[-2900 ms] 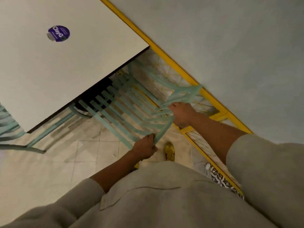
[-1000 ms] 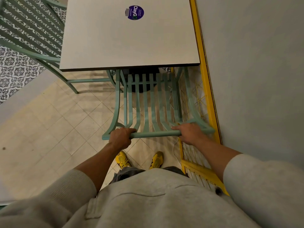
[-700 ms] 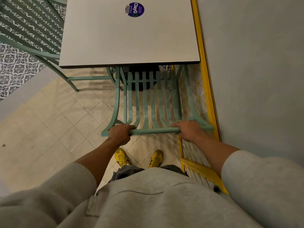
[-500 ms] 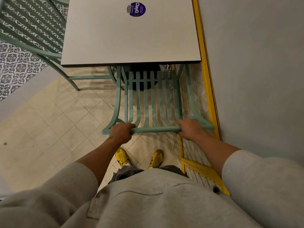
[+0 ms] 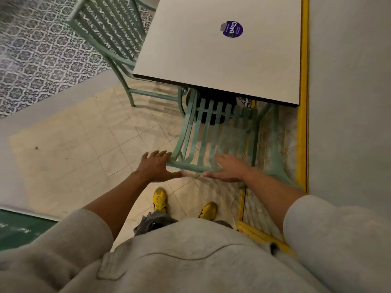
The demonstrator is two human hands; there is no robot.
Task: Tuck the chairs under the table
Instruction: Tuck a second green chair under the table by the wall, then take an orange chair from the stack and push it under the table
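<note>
A mint-green slatted metal chair (image 5: 213,134) stands in front of me with its seat pushed under the white square table (image 5: 211,60); only its backrest sticks out. My left hand (image 5: 156,166) is open, fingers spread, at the left end of the backrest's top rail. My right hand (image 5: 227,169) is open and flat over the middle of that rail. Neither hand grips the rail. A second green chair (image 5: 110,34) stands at the table's left side, its back out over the patterned floor.
A grey wall (image 5: 349,102) with a yellow strip (image 5: 303,102) along its foot runs close on the right of the chair. A purple round sticker (image 5: 231,28) lies on the tabletop. My yellow shoes (image 5: 159,198) stand on cream tiles; patterned tiles (image 5: 42,56) lie at left.
Both hands have let go of the chair's top rail and opened. My view has swung to the left, so the table and chair now sit further right.
</note>
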